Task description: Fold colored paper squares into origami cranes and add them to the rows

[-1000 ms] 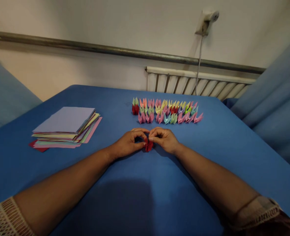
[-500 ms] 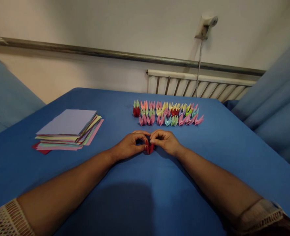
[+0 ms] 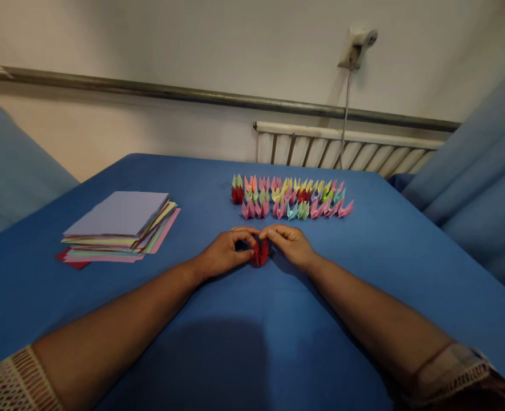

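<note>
A small red origami crane [image 3: 260, 255] stands on the blue table in front of me, between my hands. My left hand [image 3: 230, 249] pinches its left side with thumb and fingers. My right hand [image 3: 290, 244] is closed in a pinch at the crane's upper right part, thumb against the fingertips. Part of the crane's top is hidden behind my fingers. Beyond my hands, several finished paper cranes [image 3: 295, 197] in pink, yellow, green, red and blue stand in rows.
A stack of coloured square paper [image 3: 117, 214] lies on the left of the blue table [image 3: 209, 354], with a red sheet [image 3: 73, 260] poking out below. A radiator [image 3: 312, 145], a metal pipe [image 3: 170, 91] and a socket with a plug [image 3: 357, 48] are behind. Blue curtains [image 3: 483, 188] hang at the sides.
My right thumb has shifted up from the red crane's right side toward its top, so more of the crane shows. My left hand stays nearly still.
</note>
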Demonstrator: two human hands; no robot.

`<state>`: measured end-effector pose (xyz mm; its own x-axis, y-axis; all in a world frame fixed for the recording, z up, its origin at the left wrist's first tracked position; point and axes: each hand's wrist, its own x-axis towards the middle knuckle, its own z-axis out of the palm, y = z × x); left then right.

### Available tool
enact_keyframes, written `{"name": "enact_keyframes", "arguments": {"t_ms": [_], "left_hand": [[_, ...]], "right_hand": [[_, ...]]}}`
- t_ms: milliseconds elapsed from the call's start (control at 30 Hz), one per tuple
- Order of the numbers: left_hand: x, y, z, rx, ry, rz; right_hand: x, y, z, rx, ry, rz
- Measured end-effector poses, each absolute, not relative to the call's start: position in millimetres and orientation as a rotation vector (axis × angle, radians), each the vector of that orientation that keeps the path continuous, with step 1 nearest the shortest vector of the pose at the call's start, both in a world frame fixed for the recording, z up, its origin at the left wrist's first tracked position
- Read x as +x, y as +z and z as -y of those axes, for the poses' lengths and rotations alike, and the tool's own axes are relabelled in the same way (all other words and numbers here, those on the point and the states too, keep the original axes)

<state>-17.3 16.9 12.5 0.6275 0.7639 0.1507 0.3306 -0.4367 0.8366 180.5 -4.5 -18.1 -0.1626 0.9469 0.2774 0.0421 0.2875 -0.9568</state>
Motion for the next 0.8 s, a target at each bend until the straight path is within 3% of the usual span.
{"name": "enact_keyframes", "arguments": {"t_ms": [267, 800], "left_hand": [[-17.4, 11.8, -18.5, 2.009, 0.801, -1.034], [-20.0, 12.9, -18.9, 1.944, 0.802, -1.081]], "right_hand": [[185.2, -26.8, -1.4, -1.085, 0.997, 1.295], [178.5, -27.7, 5.2, -1.069, 0.762, 1.673]]}}
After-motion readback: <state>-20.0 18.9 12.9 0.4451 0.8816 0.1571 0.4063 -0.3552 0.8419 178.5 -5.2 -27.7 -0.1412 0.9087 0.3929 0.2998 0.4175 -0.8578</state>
